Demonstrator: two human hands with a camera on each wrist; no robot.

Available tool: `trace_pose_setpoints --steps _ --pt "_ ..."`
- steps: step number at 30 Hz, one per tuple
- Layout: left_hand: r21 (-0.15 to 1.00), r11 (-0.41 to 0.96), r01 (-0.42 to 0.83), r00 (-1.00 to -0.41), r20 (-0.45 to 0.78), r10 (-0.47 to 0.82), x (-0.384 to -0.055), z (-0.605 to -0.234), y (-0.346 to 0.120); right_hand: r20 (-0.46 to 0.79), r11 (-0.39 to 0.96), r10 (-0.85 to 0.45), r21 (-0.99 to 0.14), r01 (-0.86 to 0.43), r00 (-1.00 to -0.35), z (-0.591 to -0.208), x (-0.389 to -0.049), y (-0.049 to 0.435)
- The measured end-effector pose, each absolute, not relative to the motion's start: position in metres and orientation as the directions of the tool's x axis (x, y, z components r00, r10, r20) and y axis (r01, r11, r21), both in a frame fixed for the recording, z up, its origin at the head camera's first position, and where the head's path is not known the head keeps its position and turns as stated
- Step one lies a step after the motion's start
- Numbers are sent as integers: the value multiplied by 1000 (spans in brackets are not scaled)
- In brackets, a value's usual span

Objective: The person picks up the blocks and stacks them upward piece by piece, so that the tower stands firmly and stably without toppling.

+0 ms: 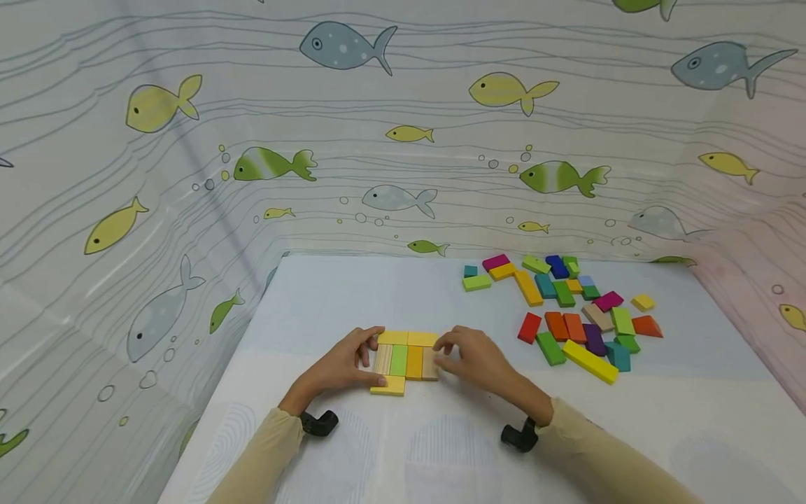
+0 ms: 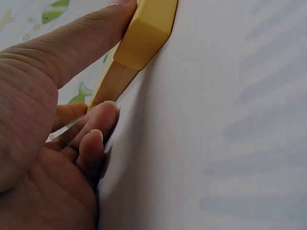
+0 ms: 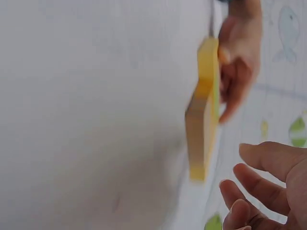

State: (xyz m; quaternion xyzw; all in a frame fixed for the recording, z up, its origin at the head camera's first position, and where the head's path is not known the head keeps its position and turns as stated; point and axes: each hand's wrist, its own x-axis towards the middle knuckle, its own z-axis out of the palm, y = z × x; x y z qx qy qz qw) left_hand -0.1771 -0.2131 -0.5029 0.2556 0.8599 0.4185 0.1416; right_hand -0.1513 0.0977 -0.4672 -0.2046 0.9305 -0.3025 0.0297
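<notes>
In the head view, wooden blocks lie flat against each other: a light-green block and an orange block between two wood-toned blocks, a row of yellow blocks along the far side, and one yellow block at the near left. My left hand spans this group, its thumb on the near yellow block and its forefinger at the far yellow row. At the right end hovers my right hand, its fingers bent loosely. The right wrist view shows that hand apart from the blocks, holding nothing.
Loose coloured blocks are scattered over the table's back right, among them a long yellow block. Fish-patterned sheeting rises behind and beside the white table. Black straps with small devices sit on both wrists.
</notes>
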Motion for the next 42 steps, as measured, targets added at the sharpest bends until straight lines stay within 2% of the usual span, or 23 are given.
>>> trace_pose_setpoints --steps 9,15,25,29,32,37,42 --pt "781 533 325 -834 -29 551 -175 -503 -215 17 838 -158 -527 -143 -987 -471 -153 219" --pt "781 538 317 -842 -29 538 -174 -503 -219 -45 891 -46 -453 -21 -998 -475 -140 251" --pt "787 524 326 -838 -17 546 -174 -506 -216 -67 912 -47 -409 -15 -997 -473 -135 255" --pt "789 525 319 -840 -20 542 -173 -504 -214 -18 910 -72 -410 -59 -997 -473 -133 253" --pt "788 528 316 -841 -24 540 -173 -503 -212 23 881 -115 -459 -112 -993 -472 -132 248" --pt "782 537 316 -843 -28 537 -174 -504 -212 24 812 -221 -549 -198 -975 -468 -131 224" --pt "779 540 317 -844 -28 536 -173 -503 -212 -8 803 -293 -544 -242 -956 -469 -129 182"
